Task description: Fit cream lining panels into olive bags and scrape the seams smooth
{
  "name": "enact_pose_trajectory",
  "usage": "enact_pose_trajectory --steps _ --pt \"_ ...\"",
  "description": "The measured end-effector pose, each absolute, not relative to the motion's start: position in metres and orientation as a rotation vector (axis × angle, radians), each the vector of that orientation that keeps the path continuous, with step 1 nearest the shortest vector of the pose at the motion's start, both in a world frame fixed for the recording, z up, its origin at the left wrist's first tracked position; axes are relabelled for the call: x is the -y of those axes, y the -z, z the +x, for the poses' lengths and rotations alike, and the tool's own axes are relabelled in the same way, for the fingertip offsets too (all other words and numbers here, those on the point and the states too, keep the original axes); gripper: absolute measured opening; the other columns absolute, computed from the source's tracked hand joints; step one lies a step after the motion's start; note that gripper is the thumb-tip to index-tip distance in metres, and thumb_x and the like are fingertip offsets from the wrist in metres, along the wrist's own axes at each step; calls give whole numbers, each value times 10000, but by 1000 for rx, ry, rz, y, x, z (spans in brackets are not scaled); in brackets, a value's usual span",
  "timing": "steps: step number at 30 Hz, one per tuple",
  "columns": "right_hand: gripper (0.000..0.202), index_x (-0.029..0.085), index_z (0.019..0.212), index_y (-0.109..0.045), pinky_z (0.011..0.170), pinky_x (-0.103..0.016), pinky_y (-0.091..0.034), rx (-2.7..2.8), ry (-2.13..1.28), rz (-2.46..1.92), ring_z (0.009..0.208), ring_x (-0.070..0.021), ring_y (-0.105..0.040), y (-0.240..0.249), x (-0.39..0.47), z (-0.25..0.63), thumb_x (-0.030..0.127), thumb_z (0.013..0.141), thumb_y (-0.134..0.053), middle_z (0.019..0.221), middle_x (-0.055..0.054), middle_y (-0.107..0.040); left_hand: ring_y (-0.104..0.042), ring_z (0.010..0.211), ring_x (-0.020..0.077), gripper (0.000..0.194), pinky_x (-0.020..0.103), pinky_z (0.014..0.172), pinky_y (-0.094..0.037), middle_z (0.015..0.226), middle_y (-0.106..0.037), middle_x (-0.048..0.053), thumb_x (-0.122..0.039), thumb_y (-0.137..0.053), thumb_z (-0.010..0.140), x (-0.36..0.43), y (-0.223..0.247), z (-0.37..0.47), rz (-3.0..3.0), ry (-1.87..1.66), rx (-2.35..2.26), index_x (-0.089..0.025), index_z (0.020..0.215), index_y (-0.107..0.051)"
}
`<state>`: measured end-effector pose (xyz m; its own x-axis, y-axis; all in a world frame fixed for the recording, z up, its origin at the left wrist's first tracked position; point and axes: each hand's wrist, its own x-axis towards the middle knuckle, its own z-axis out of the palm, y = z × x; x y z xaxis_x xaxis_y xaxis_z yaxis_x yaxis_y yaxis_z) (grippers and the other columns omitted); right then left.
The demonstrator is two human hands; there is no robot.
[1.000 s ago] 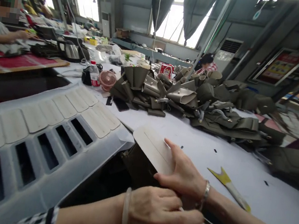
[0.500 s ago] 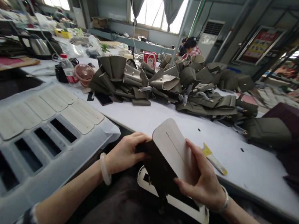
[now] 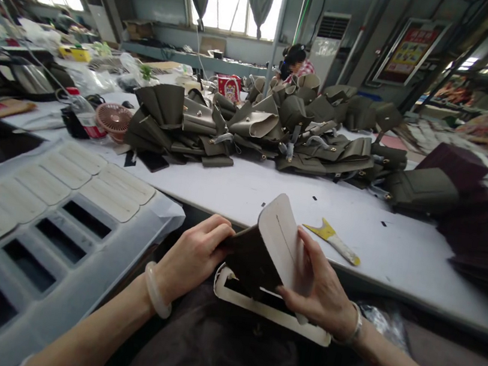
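Observation:
An olive-brown leather bag piece [image 3: 246,257] is held over my lap, tilted, with a pale rounded panel [image 3: 280,227] facing up on it. My left hand [image 3: 199,250] pinches its dark leather at the left edge, the fingertips partly hidden. My right hand [image 3: 324,291] grips the pale panel and leather from the right, thumb in front and fingers behind. Beneath is a white-edged rounded frame or rim [image 3: 270,319] with a dark opening; whether it is joined to the leather I cannot tell.
Pale rounded panels [image 3: 118,189] lie on a plastic-covered slotted rack [image 3: 146,230] at left. On the white table [image 3: 243,186] are a yellow scraper [image 3: 331,241], a pink fan [image 3: 113,121], a bottle [image 3: 83,115] and piled olive bag pieces [image 3: 252,123]. Dark stacked material [image 3: 485,241] stands right. A co-worker [image 3: 296,66] sits beyond.
The view has shifted slightly right, so the table things appear further left. Both hands keep their hold, and the leather bag piece has turned a little, its pale panel now steeper.

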<state>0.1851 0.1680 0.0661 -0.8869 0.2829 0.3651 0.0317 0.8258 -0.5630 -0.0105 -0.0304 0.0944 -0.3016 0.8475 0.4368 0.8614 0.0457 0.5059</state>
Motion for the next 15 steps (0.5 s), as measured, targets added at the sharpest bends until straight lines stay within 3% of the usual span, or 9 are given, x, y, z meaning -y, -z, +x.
enact_pose_trajectory --steps 6,15 --pt "971 249 1507 -122 1079 -489 -402 2634 -737 -295 1311 -319 -433 -69 -167 194 452 752 -697 1501 -129 -359 -568 856 136 143 264 765 -476 976 -565 9 -90 -603 871 30 -95 -8 -1860 1098 2216 -201 931 -535" --pt "967 248 1485 -187 981 -458 -471 2668 -678 -458 1166 -300 -536 -71 -169 201 488 714 -720 1390 -112 -487 -556 885 178 118 304 805 -489 950 -555 40 -63 -520 892 13 -95 -6 -2069 902 2179 -175 926 -519"
